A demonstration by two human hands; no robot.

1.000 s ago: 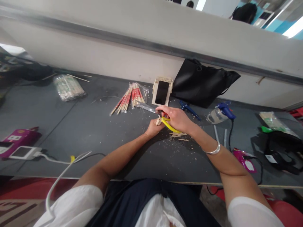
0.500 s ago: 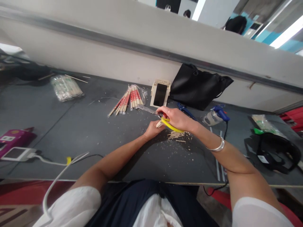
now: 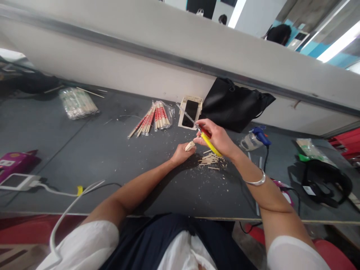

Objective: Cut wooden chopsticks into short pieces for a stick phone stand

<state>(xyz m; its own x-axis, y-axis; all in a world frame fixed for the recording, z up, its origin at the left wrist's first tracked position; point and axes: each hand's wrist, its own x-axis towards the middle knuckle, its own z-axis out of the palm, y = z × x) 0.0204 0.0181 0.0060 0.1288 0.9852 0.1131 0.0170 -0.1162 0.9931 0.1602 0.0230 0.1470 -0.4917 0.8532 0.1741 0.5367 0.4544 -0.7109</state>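
My right hand (image 3: 215,137) grips a knife with a yellow and red handle (image 3: 209,142); its thin blade (image 3: 186,114) points up and away to the left, lifted off the table. My left hand (image 3: 181,153) rests on the grey table and pinches a short pale wooden piece (image 3: 189,146) that sticks out towards the knife. Just right of it lies a small heap of cut wooden sticks (image 3: 209,160) among shavings. A silver bangle (image 3: 255,180) circles my right wrist.
Red-wrapped chopsticks (image 3: 153,118) lie beyond my hands, next to a phone in a wooden stand (image 3: 190,112) and a black bag (image 3: 234,105). A blue glue gun (image 3: 257,137) sits to the right, a bagged chopstick bundle (image 3: 77,103) at far left, a charger cable (image 3: 70,189) near the front edge.
My right hand has lifted the knife off the wooden piece and swung the blade upward. My left hand stays on the table with the piece.
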